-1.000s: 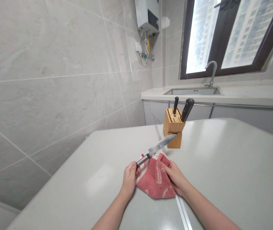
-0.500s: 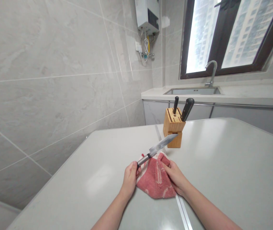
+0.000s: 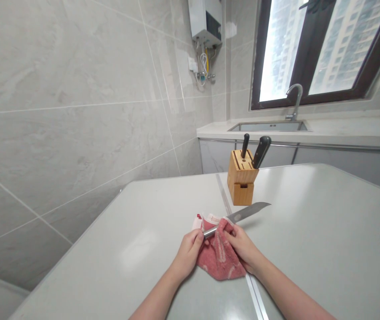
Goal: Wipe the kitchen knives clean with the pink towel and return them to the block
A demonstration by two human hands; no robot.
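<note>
My left hand (image 3: 190,252) is closed around the end of the silver handle of a kitchen knife (image 3: 248,212). The blade points to the right and slightly away from me, over the table. A red and white towel (image 3: 221,262) is bunched beneath the handle, and one fold of it laps over the knife where handle and blade meet. My right hand (image 3: 242,246) grips that fold, its fingers partly hidden by the cloth. Just beyond the blade stands a wooden knife block (image 3: 242,178) with two black-handled knives in it.
The white table (image 3: 136,275) has a metal seam (image 3: 255,295) running through it. Past its far edge are a counter with a sink (image 3: 270,127) and a faucet (image 3: 297,100). A tiled wall (image 3: 76,138) rises on the left, and a water heater (image 3: 206,22) hangs in the corner.
The knife has moved to the right and its tip has come lower, as my left hand shifted right. The towel fold in my right hand now covers part of the knife.
</note>
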